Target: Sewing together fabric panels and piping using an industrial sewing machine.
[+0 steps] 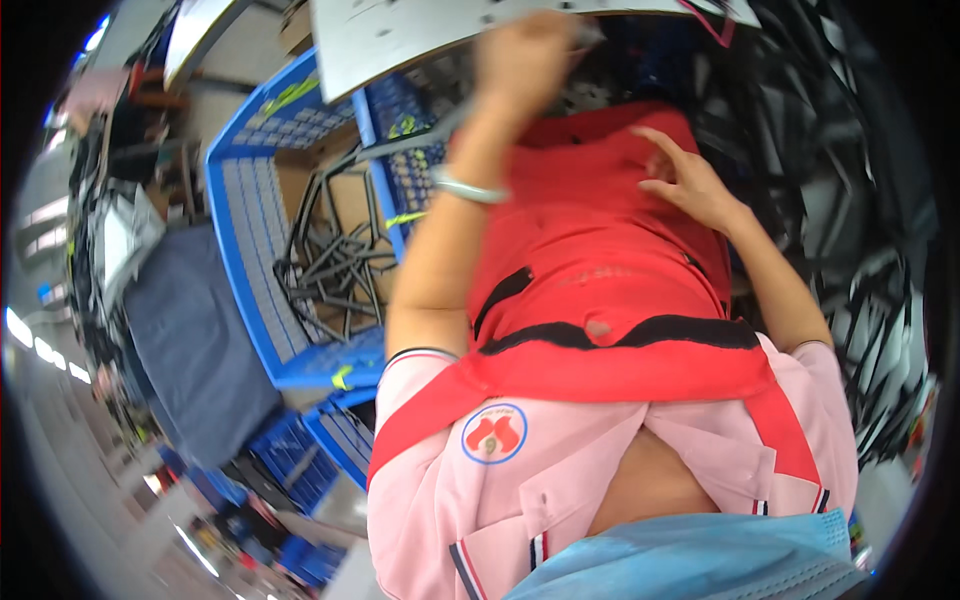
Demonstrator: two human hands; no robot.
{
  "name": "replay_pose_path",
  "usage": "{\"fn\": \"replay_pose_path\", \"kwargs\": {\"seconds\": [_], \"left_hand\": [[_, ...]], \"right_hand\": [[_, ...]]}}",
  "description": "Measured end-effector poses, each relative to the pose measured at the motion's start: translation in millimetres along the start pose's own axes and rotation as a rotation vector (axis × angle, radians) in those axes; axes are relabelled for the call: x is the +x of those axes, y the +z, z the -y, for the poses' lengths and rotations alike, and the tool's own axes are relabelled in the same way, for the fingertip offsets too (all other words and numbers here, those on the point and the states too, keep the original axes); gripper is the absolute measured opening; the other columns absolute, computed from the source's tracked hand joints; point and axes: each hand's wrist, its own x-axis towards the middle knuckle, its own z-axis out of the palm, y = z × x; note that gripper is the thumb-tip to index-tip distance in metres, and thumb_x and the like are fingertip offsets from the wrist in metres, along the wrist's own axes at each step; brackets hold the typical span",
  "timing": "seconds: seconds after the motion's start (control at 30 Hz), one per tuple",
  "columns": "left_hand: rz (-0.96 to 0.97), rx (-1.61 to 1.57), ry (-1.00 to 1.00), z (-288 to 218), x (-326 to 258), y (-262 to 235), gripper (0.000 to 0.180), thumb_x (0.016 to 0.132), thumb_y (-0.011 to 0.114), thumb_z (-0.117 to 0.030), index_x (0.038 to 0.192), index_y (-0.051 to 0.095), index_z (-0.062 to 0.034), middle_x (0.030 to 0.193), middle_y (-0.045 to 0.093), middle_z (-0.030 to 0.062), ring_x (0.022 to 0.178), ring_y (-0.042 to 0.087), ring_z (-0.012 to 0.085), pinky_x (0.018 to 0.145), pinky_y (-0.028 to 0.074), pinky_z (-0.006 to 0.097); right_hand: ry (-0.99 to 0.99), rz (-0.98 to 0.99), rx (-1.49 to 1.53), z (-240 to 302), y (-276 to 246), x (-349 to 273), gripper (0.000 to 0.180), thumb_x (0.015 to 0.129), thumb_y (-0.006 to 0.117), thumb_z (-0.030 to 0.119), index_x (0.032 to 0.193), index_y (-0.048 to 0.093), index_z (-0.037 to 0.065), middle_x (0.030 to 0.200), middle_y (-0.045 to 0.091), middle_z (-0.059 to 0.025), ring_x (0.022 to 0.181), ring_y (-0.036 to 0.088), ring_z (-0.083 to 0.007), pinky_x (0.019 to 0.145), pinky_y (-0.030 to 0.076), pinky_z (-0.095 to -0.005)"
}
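My left hand (pixel 525 65), blurred by motion, is raised at the edge of a white board (pixel 400 35) with small dark holes. Its fingers look curled together, and a small greyish thing (pixel 588 37) shows at their tips, too smeared to name. A pale bangle (pixel 470 187) circles that wrist. Over the red apron (pixel 600 190) on my lap hovers my right hand (pixel 695 188), its thumb and fingers apart and nothing visible between them.
On the left stands a blue plastic crate (pixel 232 215) with thin black strips or frames (pixel 340 255) inside. Long black strips (pixel 850 180) hang in a dense heap on the right. A dark grey cloth-like cover (pixel 200 340) lies beyond the crate. A pink loop (pixel 722 30) hangs off the board's edge.
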Motion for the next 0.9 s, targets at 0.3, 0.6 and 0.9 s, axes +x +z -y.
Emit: {"fn": "replay_pose_path", "kwargs": {"seconds": [0.3,0.6,0.9], "left_hand": [[0.122,-0.167,0.119,-6,-89,30,0.029,0.087,0.06,-0.035,0.091,0.073,-0.0096,0.091,0.069,0.0137,0.088,0.065,0.0352,0.077,0.052,0.045],[0.585,-0.159,-0.235,19,-98,-30,0.026,0.089,0.063,-0.023,0.1,0.071,-0.0011,0.091,0.07,0.0193,0.087,0.067,0.0319,0.08,0.051,0.038],[0.622,-0.692,-0.306,-19,-67,-48,0.022,0.092,0.065,-0.019,0.104,0.069,0.0001,0.08,0.062,-0.0014,0.069,0.053,0.0054,0.061,0.043,0.021]], "right_hand": [[0.069,0.148,0.827,-7,84,40,0.042,0.103,0.047,0.029,0.139,0.045,0.007,0.1,0.063,-0.0062,0.083,0.058,-0.0112,0.078,0.047,-0.0266],[0.401,0.507,0.471,-7,7,23,0.034,0.1,0.053,0.034,0.114,0.063,0.005,0.096,0.064,-0.006,0.072,0.057,-0.0066,0.054,0.045,-0.0189],[-0.388,0.157,-0.077,106,-17,51,0.05,0.074,0.072,0.005,0.122,0.056,0.006,0.105,0.063,-0.0154,0.095,0.062,-0.0291,0.084,0.048,-0.0363]]}}
